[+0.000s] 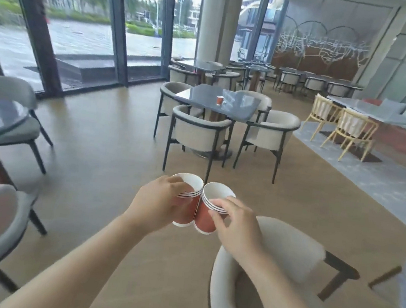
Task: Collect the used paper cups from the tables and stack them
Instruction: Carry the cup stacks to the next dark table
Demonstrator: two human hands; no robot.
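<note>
While the left hand (pixel 158 199) clamps one red paper cup stack (pixel 186 212) and the right hand (pixel 235 224) a second stack (pixel 205 219), sides touching, a lone red cup (pixel 219 100) stands straight ahead.

- No word, number or brand mark can be read anywhere in the room.
- The red paper cups (pixel 205 218), held nearer than the dark table (pixel 240 108), show only thin dark lines by the rim.
- The cup (pixel 219 100) on that table is too small to tell.

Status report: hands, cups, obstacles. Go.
Left hand grips left cup, right hand grips right cup; sides touching, not nested. Third cup on dark table ahead. Chairs ring it.
</note>
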